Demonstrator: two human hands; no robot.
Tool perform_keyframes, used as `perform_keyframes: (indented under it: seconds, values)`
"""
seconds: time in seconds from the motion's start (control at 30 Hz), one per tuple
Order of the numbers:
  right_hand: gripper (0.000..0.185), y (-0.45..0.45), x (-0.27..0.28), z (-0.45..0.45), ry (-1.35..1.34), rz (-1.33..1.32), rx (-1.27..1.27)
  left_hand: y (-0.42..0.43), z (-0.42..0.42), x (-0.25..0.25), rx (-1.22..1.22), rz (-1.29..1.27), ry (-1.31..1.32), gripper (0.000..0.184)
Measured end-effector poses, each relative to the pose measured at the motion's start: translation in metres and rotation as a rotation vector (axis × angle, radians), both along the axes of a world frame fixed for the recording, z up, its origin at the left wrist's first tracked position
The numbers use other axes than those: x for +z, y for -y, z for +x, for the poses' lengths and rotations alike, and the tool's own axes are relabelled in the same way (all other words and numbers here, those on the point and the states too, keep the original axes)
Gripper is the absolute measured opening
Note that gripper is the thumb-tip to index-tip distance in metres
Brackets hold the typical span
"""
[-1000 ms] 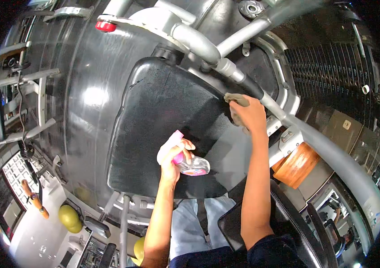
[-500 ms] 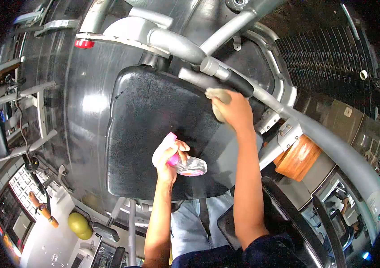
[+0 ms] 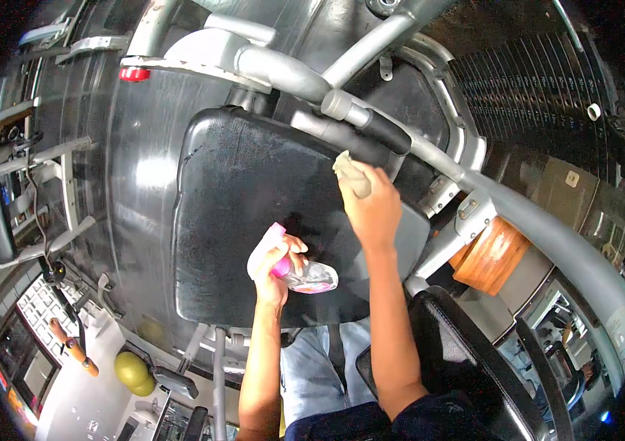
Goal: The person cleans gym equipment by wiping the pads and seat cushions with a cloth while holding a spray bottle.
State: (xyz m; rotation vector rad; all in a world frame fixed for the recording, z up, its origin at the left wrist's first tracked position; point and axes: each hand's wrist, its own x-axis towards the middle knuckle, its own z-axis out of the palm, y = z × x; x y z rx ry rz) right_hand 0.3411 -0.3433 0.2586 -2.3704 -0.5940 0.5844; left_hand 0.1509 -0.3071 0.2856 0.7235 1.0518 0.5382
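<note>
My left hand [image 3: 274,259] is closed around the neck of a clear spray bottle [image 3: 314,278] with a pink and white trigger head. The bottle lies tilted sideways over the lower middle of a black padded seat [image 3: 231,184]. Bunched in my right hand [image 3: 376,211] is a pale beige cloth [image 3: 352,176], held at the seat's upper right edge. Whether the cloth touches the padding I cannot tell. The seat's surface looks worn, with some shine.
Grey metal tubes of a gym machine [image 3: 283,71] run past the seat's far side, with a black grip [image 3: 386,136]. A weight stack [image 3: 533,88] stands at right, near a wooden block [image 3: 493,257]. Yellow-green balls [image 3: 134,373] sit at lower left.
My right hand and the cloth have moved left and a little toward me along the seat's upper right edge. My left hand with the spray bottle has barely shifted.
</note>
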Motion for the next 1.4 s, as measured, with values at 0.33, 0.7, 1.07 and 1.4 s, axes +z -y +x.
perform_keyframes:
  seconds: [0.33,0.7,1.07,1.4]
  values:
    - [0.036,0.057,-0.020,-0.020,0.103,-0.015,-0.255,0.000,-0.011,0.001,0.073,0.021,-0.017,0.032]
    - [0.034,0.058,-0.032,-0.061,0.023,0.157,-0.213,0.021,-0.020,0.014,0.109,0.020,0.008,0.030]
    - [0.032,0.053,-0.023,-0.067,0.120,0.124,-0.136,0.048,-0.062,0.019,0.082,-0.109,-0.022,0.032]
    - [0.035,0.091,-0.030,-0.087,0.057,0.038,-0.242,0.077,-0.098,0.021,0.091,-0.155,-0.081,0.030]
